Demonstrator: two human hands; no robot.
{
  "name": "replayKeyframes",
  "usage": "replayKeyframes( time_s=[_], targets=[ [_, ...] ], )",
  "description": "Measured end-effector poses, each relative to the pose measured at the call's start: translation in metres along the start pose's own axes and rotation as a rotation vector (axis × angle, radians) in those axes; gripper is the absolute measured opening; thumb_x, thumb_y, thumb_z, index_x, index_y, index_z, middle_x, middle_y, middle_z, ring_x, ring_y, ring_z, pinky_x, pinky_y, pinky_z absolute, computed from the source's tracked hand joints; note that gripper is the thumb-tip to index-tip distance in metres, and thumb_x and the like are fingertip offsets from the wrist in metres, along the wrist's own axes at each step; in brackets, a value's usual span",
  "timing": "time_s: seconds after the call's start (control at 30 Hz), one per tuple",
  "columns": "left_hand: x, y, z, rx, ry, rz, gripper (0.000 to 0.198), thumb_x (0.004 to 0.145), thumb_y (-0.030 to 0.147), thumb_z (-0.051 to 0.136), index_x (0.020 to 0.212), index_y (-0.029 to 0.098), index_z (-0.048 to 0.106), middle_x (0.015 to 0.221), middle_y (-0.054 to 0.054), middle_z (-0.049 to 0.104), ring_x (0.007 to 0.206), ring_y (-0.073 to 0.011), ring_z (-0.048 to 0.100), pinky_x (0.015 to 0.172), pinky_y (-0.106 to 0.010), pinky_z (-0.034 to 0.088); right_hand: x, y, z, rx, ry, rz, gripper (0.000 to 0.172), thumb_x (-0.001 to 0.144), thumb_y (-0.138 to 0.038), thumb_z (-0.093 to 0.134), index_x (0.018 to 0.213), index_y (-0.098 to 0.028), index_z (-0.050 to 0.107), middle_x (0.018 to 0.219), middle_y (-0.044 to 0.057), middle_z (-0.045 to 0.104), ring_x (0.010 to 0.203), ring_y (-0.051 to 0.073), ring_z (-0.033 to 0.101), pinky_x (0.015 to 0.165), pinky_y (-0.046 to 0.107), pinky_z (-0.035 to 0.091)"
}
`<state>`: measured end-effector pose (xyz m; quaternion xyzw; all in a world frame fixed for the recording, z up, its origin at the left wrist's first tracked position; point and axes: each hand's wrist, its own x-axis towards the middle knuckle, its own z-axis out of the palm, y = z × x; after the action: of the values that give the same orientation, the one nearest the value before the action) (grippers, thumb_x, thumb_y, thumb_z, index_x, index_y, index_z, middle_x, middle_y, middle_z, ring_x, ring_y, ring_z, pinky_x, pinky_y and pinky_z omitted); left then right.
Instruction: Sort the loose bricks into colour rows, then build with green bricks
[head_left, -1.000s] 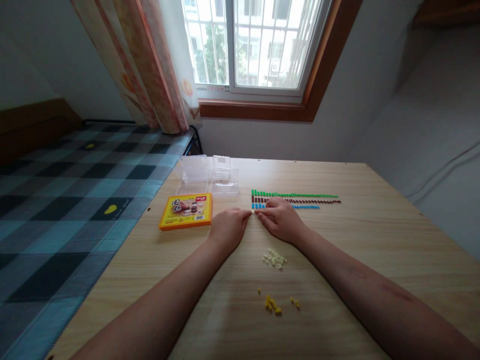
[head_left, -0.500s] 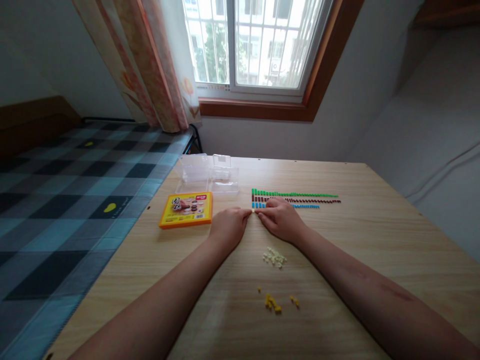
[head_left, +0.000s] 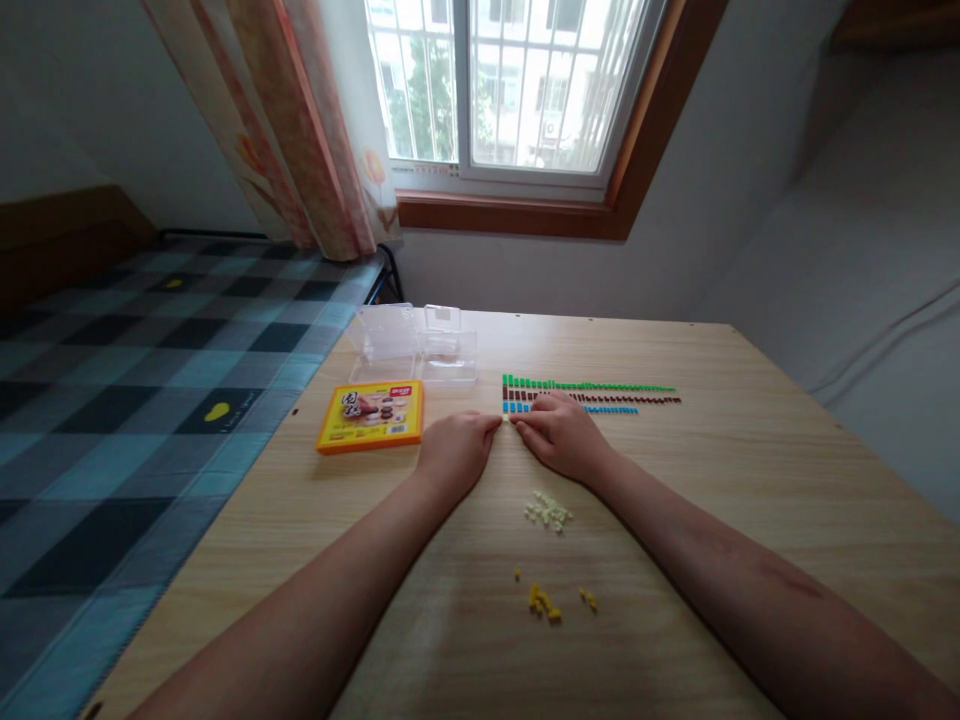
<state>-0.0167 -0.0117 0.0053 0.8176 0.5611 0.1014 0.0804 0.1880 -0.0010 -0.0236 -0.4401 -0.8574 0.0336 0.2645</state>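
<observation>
My left hand (head_left: 459, 450) rests on the table with its fingers closed, its fingertips at the left side of a small cream block (head_left: 506, 418). From the right, the closed fingers of my right hand (head_left: 562, 432) meet the same block. Just beyond it lie three rows of small pieces: a green row (head_left: 585, 385) farthest off, a brown row (head_left: 630, 400) in the middle and a blue row (head_left: 611, 411) nearest. My right hand hides part of the brown and blue rows. Nearer to me is a loose pile of cream blocks (head_left: 547, 511), with several yellow blocks (head_left: 541, 602) below it.
A yellow box (head_left: 371, 416) with printed game pieces lies left of my left hand. Behind it stand open clear plastic cases (head_left: 450, 368). The wooden table (head_left: 750, 480) borders a bed with a checked cover (head_left: 150, 420) on the left. A window (head_left: 525, 90) is ahead.
The whole view has shifted very slightly. Both hands stay at the cream block, and the rows and piles look the same.
</observation>
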Motion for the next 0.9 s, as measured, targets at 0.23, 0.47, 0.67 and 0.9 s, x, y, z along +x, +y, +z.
replayKeyframes(
  time_s=[0.23, 0.47, 0.67, 0.9],
  targets=[
    [0.001, -0.001, 0.002, -0.004, 0.009, 0.010, 0.032, 0.102, 0.035, 0.049, 0.114, 0.032, 0.078, 0.105, -0.006, 0.079, 0.091, -0.0232, 0.072, 0.073, -0.030, 0.047, 0.001, 0.000, -0.001, -0.012, -0.023, -0.003, 0.024, 0.100, -0.028, 0.057, 0.103, -0.024, 0.081, 0.084, 0.007, 0.064, 0.087, 0.022, 0.053, 0.083, 0.035, 0.039],
    [0.000, -0.001, 0.003, -0.019, 0.039, 0.023, 0.032, 0.101, 0.035, 0.050, 0.111, 0.030, 0.080, 0.103, -0.007, 0.079, 0.089, -0.0253, 0.072, 0.070, -0.032, 0.048, 0.000, -0.001, -0.002, -0.008, -0.003, -0.011, 0.025, 0.100, -0.028, 0.056, 0.104, -0.021, 0.080, 0.086, 0.008, 0.065, 0.088, 0.022, 0.055, 0.084, 0.035, 0.041],
    [0.001, -0.007, 0.008, -0.200, 0.190, 0.061, 0.026, 0.097, 0.027, 0.055, 0.107, 0.023, 0.078, 0.105, -0.008, 0.079, 0.092, -0.0231, 0.072, 0.080, -0.033, 0.050, -0.004, -0.005, -0.013, 0.213, 0.120, 0.017, 0.015, 0.095, -0.022, 0.060, 0.094, -0.018, 0.075, 0.087, 0.006, 0.065, 0.087, 0.019, 0.058, 0.082, 0.032, 0.043],
    [-0.006, -0.004, 0.004, -0.321, 0.116, 0.323, 0.015, 0.084, 0.015, 0.057, 0.085, 0.019, 0.072, 0.078, -0.003, 0.073, 0.069, -0.0164, 0.063, 0.066, -0.027, 0.044, 0.001, -0.008, -0.072, 0.399, -0.637, 0.088, 0.016, 0.088, -0.032, 0.068, 0.083, -0.018, 0.073, 0.068, -0.002, 0.061, 0.061, 0.011, 0.050, 0.056, 0.024, 0.033]
  ],
)
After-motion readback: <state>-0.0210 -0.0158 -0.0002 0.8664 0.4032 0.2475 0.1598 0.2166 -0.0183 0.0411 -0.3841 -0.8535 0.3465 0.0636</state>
